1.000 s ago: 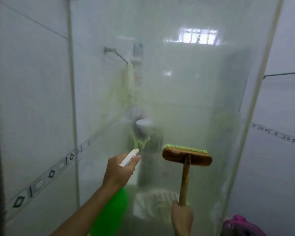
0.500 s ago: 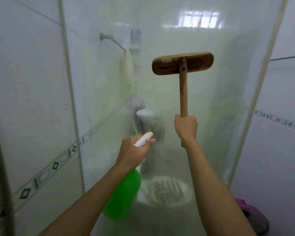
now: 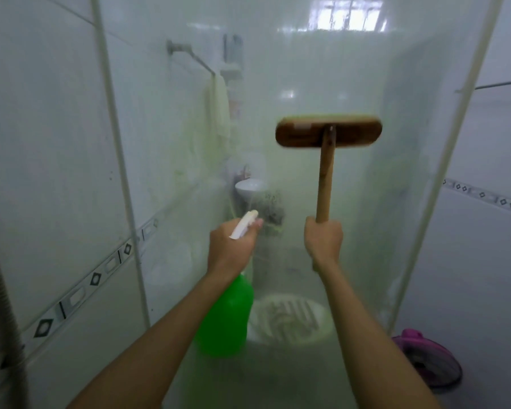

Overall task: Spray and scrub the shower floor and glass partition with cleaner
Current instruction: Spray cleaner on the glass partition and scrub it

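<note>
A cloudy glass partition (image 3: 307,69) fills the middle of the view, smeared with pale green cleaner. My right hand (image 3: 323,240) grips the wooden handle of a scrub brush (image 3: 328,133), whose brown head is pressed flat against the glass at mid height. My left hand (image 3: 230,246) is closed around the white trigger top of a green spray bottle (image 3: 226,317), nozzle pointing at the glass. The shower floor behind the glass is blurred.
A white tiled wall (image 3: 42,143) with a patterned border runs along the left. Behind the glass hang a towel rail with a pale cloth (image 3: 219,110) and a white round basket (image 3: 289,320) sits low. A pink object (image 3: 428,358) lies on the floor at right.
The brush went from low on the glass up to high, and has now come back down to mid height. My left hand with the bottle rose slightly.
</note>
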